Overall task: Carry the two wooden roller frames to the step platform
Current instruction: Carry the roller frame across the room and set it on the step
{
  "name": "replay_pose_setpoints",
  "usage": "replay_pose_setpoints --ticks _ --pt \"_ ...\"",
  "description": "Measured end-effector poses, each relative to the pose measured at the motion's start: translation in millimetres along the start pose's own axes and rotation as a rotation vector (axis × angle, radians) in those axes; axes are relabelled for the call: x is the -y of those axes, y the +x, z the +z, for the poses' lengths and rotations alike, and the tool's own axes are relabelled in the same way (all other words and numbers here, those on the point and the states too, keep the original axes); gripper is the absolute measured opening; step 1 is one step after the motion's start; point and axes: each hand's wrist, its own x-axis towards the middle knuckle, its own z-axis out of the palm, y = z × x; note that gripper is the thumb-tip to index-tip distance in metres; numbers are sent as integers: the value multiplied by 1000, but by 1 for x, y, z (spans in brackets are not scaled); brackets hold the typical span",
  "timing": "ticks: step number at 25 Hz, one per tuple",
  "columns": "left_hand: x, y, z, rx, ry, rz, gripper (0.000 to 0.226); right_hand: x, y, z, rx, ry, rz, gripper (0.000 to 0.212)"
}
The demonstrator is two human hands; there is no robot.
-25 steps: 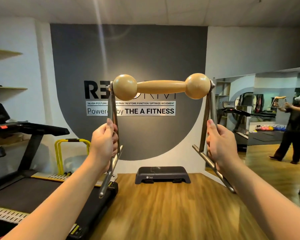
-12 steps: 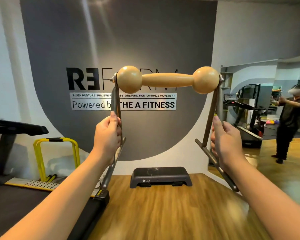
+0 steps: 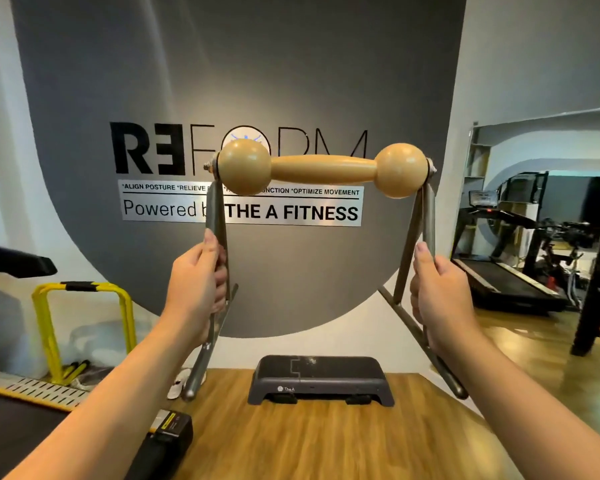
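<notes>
A wooden roller frame (image 3: 323, 169) is held up in the air at about chest height, its pale wooden roller, a ball at each end joined by a swelling middle bar, running level across the top between two grey metal side legs. The left hand (image 3: 196, 289) has its grip curled tight round the left leg below the left ball, thumb lying up along the metal; the right hand (image 3: 437, 299) has the same closed grip round the right leg, thumb also pointing up. Both legs splay outward and downward past the hands, each ending in a slanted foot bar that hangs free of the floor. Below the two grips and between them, farther off, the dark step platform (image 3: 321, 379) sits on the wooden floor (image 3: 309, 445) against the foot of the wall, well apart from the frame. Behind the roller, above the grips, a grey wall panel (image 3: 239, 81) bears the lettering "REFORM" and a strip reading "Powered by THE A FITNESS". To the left of the left grip stands a yellow hurdle (image 3: 84, 323) beside the wall, and lower left lies the deck of a treadmill (image 3: 14, 427). To the right of the right grip a large mirror (image 3: 548, 220) shows another treadmill and gym machines in reflection.
</notes>
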Motion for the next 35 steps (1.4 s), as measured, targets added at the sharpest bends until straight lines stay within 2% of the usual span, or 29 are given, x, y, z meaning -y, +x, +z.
replay_pose_setpoints --ticks 8,19,24,35 --pt "118 145 53 -63 30 -55 50 -107 153 67 21 -46 -4 50" --pt "301 387 78 2 47 -149 58 -277 330 209 -89 -81 70 46" --pt "389 471 93 9 72 -172 64 -355 411 259 -77 -100 74 46" --pt "605 611 159 -174 155 -259 66 -566 588 344 -23 -110 184 44"
